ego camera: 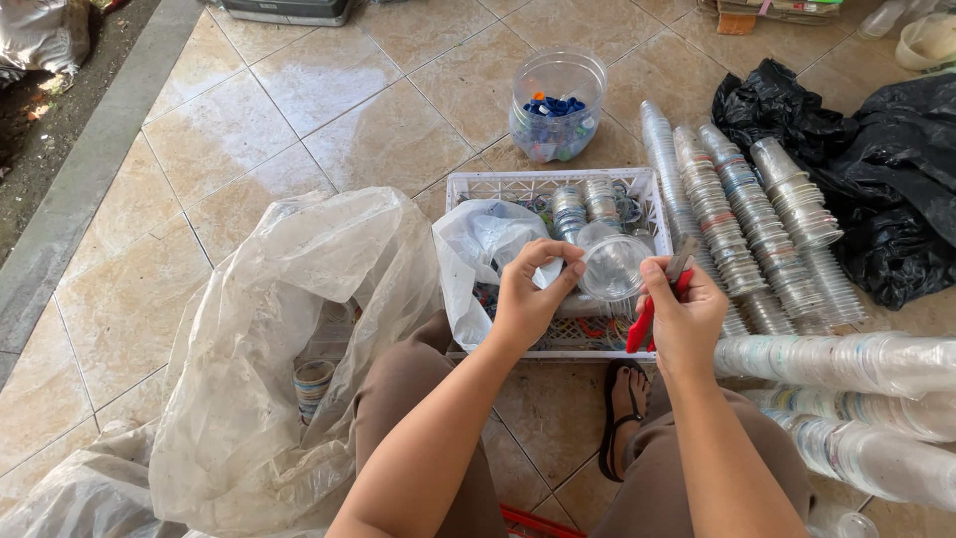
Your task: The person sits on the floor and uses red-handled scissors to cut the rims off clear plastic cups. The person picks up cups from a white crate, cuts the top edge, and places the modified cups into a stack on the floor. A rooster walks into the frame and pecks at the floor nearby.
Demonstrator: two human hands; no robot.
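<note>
Seated worker stripping a clear plastic cup (610, 265), seen from the head camera. The left hand (526, 299) holds the cup by its rim, thumb and fingers pinched on the near edge, so its grip is closed on the cup; the cup lies on its side, mouth roughly toward the viewer, just above the white plastic crate (652, 189). The right hand (685, 317) is closed around a red-handled cutter (657, 297), whose tip meets the cup's right edge — whether the blades are open cannot be told. For a clean result, the cup is probably best kept steady by the rim hold while the tool works along the edge, with the left fingertips clear of the blade's path; thin plastic of this kind is likely to buckle if squeezed hard, so a light pinch seems wiser. Inside the crate sit short stacks of cups and a crumpled white bag (485, 249). Long nested stacks of clear cups (742, 224) lie on the tiled floor to the right, beside black bags (876, 179); a clear tub of coloured caps (556, 105) stands beyond the crate, and a large translucent sack (289, 339) gapes at the left.
</note>
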